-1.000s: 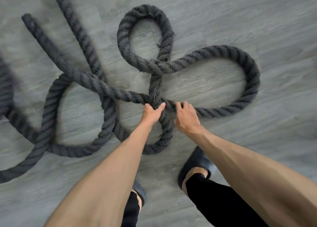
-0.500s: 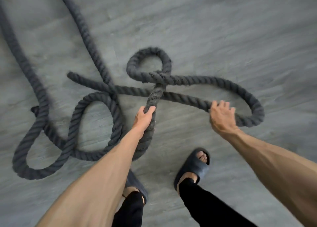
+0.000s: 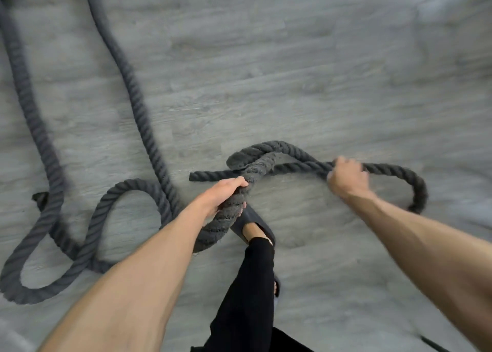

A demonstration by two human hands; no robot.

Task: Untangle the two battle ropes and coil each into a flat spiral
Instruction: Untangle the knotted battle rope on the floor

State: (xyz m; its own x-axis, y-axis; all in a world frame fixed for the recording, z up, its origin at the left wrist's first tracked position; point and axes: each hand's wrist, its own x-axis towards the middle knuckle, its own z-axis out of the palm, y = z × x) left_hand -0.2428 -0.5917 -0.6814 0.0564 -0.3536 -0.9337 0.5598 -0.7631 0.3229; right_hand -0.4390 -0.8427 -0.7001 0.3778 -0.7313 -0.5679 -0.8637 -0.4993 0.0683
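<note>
Thick dark grey battle rope lies tangled on the grey floor. My left hand grips a lifted stretch of rope that rises into a small knot-like crossing. My right hand grips the thinner-looking strand to the right of that crossing, where it runs into a narrow loop. A free rope end pokes out to the left of the crossing. More rope trails off to the upper left and curls into a loop at the lower left.
My feet in dark slippers stand just below the crossing, with a black trouser leg. A small dark tab lies by the rope at the left. Bare wood-look floor spreads beyond.
The round loops around the crossing have pulled tight and flattened. My right hand has gone further right along its strand, and my left hand has lifted its rope higher. The view has shifted right.
</note>
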